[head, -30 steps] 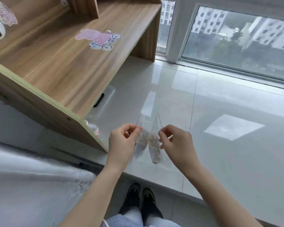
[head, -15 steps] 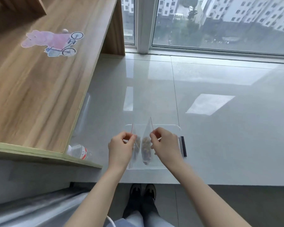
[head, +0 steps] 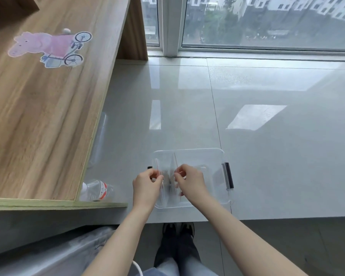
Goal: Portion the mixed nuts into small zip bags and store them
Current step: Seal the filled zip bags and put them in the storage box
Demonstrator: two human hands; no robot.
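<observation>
- L hand (head: pixel 146 185) lower centre of frame, fingers curled, pinching top edge of left bag (head: pixel 161 181) at its red zip line
- R hand (head: pixel 190 181) just beside it, likewise pinching top of right bag (head: pixel 175 179); both bags hang down between the hands, nuts inside blurred, dark smudge only
- Both bags sit over/inside the clear box (head: pixel 217 156), lower centre, on the pale sill (head: pixel 267 156); black latch (head: pixel 228 177) on box's right side, a second one just peeks out at its left
- Can't tell if bag bottoms touch the box floor yet
- Step in hand, prob: lowering the two filled bags into the box for storage
- To do it well: keep pinch on the zip strips, not the thin film below, so seals don't pop
- Lower till bags' weight rests on box floor, then let go; no dropping from height, nuts could burst a weak seal
- Lay or lean them flat toward left half of box, leaving room at right for more bags
- Check zips fully shut before release; can't confirm from here
- Mind the box: light, on glossy sill near front edge, may slide if nudged
- Water bottle (head: pixel 97 190) lies left of box under the wood desk (head: pixel 48 126); well out of the way
</observation>
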